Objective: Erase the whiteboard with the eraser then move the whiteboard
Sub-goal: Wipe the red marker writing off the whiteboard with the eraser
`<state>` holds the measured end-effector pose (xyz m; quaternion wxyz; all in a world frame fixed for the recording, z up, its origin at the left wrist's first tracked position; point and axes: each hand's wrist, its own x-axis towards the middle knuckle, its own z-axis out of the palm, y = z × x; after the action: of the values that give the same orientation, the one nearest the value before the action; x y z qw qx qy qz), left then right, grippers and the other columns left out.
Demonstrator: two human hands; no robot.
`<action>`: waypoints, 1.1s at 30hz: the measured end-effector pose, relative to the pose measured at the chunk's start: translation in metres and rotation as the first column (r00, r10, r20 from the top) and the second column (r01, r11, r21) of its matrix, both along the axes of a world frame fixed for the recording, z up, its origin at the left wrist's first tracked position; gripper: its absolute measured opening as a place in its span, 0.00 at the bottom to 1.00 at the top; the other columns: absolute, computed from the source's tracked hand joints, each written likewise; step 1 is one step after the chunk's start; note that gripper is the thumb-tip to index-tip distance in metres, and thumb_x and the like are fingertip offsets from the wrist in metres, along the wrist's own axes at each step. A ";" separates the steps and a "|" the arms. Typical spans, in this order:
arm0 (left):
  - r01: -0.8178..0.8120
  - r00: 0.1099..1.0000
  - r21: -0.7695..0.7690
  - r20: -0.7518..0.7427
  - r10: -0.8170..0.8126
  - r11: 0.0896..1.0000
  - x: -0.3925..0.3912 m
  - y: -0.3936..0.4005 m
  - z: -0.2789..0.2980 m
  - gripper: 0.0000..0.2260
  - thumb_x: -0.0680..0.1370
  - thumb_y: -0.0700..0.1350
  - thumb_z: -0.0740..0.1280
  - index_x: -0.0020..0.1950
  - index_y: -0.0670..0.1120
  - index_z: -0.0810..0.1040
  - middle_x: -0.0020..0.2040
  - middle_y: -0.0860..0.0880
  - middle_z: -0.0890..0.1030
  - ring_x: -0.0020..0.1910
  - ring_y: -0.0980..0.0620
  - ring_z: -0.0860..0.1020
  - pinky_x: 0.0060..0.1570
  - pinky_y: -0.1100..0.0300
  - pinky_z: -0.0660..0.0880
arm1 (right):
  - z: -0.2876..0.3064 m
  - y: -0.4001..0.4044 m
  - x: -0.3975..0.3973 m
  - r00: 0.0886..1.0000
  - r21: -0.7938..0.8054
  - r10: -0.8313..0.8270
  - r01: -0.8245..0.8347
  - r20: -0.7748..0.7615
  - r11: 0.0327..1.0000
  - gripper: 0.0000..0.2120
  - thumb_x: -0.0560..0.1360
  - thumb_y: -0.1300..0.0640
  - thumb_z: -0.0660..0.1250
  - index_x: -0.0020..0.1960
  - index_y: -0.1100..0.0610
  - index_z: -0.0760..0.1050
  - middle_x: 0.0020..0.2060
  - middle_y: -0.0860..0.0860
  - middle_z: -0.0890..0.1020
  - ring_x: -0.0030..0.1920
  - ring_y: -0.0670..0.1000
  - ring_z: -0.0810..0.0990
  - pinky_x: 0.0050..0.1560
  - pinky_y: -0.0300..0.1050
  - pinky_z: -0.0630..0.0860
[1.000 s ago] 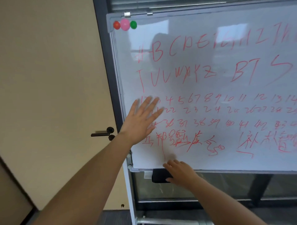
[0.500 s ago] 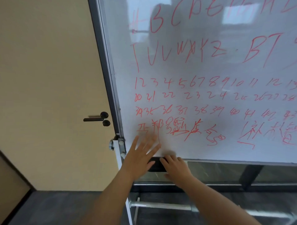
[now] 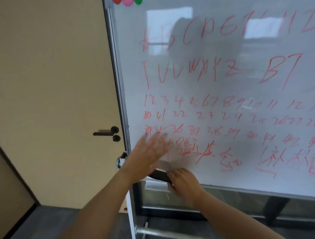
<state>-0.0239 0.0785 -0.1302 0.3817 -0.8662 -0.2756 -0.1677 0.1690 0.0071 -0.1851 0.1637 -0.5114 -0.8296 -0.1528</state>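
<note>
The whiteboard [image 3: 221, 88] fills the right side of the view and is covered in red letters, numbers and characters. A black eraser [image 3: 159, 175] sits at the board's lower left edge, lifted against the surface. My right hand [image 3: 183, 183] grips its right end. My left hand [image 3: 146, 157] is blurred, flat with fingers spread, against the board's lower left corner just above the eraser. The eraser's left end is hidden behind my left hand.
A beige door with a black handle [image 3: 106, 133] stands left of the board. The board's metal frame [image 3: 117, 85] and white stand leg [image 3: 132, 221] run down the middle. Red, pink and green magnets [image 3: 127, 1] sit at the top edge. Dark floor below.
My right hand has lifted the eraser off the tray edge onto the board. My left hand rose slightly, fingers still spread. The view tilted back up.
</note>
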 end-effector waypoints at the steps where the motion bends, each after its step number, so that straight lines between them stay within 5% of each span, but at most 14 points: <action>1: -0.011 0.999 0.033 0.035 0.010 0.999 -0.002 0.006 0.024 0.33 0.81 0.57 0.58 0.81 0.48 0.48 0.80 0.42 0.46 0.79 0.40 0.48 0.74 0.38 0.56 | 0.017 0.000 0.001 0.997 0.042 0.017 -0.014 -0.075 0.999 0.15 0.67 0.51 0.57 0.41 0.55 0.80 0.31 0.48 0.80 0.29 0.50 0.78 0.31 0.39 0.74; 7: -0.048 0.975 0.214 0.220 0.000 0.976 -0.013 0.035 0.137 0.28 0.83 0.54 0.54 0.80 0.49 0.49 0.80 0.43 0.51 0.78 0.41 0.53 0.74 0.40 0.56 | 0.138 -0.009 0.012 0.928 0.479 0.181 -0.004 -0.325 0.878 0.17 0.71 0.54 0.62 0.56 0.60 0.80 0.39 0.51 0.83 0.39 0.50 0.79 0.43 0.43 0.74; 12: -0.082 0.966 0.318 0.258 -0.002 0.945 -0.003 0.031 0.214 0.27 0.83 0.55 0.48 0.80 0.49 0.46 0.79 0.43 0.52 0.78 0.40 0.54 0.73 0.39 0.54 | 0.232 -0.022 0.011 0.777 0.560 0.340 0.020 -0.530 0.828 0.23 0.75 0.52 0.60 0.68 0.57 0.72 0.48 0.54 0.80 0.43 0.43 0.73 0.47 0.30 0.71; 16: -0.228 0.948 0.391 0.299 0.111 0.892 -0.003 0.031 0.265 0.30 0.82 0.56 0.49 0.80 0.49 0.42 0.80 0.44 0.51 0.78 0.41 0.53 0.74 0.41 0.51 | 0.286 -0.016 0.020 0.857 0.608 0.277 0.053 -0.435 0.792 0.23 0.76 0.56 0.62 0.71 0.55 0.69 0.60 0.60 0.74 0.56 0.52 0.74 0.52 0.44 0.74; 20: -0.390 0.877 0.318 0.413 0.245 0.864 -0.003 0.022 0.300 0.28 0.80 0.54 0.51 0.80 0.47 0.52 0.80 0.43 0.53 0.78 0.42 0.52 0.73 0.41 0.54 | 0.314 0.002 0.023 0.944 0.696 0.079 0.178 -0.321 0.696 0.25 0.75 0.63 0.69 0.71 0.59 0.69 0.65 0.66 0.70 0.60 0.66 0.71 0.56 0.58 0.75; 27: -0.393 0.884 0.241 0.363 0.293 0.887 -0.007 0.027 0.326 0.27 0.83 0.53 0.48 0.80 0.48 0.44 0.80 0.45 0.42 0.79 0.45 0.43 0.75 0.43 0.43 | 0.322 0.036 0.021 0.978 0.782 -0.100 0.207 -0.183 0.588 0.28 0.71 0.57 0.75 0.68 0.61 0.72 0.55 0.65 0.76 0.52 0.64 0.74 0.52 0.58 0.77; 33: -0.307 0.917 0.324 0.352 0.187 0.895 -0.013 0.048 0.332 0.27 0.82 0.55 0.43 0.80 0.47 0.55 0.80 0.43 0.55 0.78 0.43 0.55 0.73 0.43 0.49 | 0.325 0.049 0.006 0.974 0.829 -0.160 0.222 -0.162 0.513 0.29 0.70 0.58 0.73 0.69 0.59 0.71 0.57 0.64 0.75 0.55 0.62 0.67 0.58 0.60 0.72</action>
<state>-0.0372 0.1260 0.2015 0.5092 -0.6976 -0.4044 -0.3008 0.1752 0.0557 0.1398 0.3984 -0.4619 -0.5861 -0.5333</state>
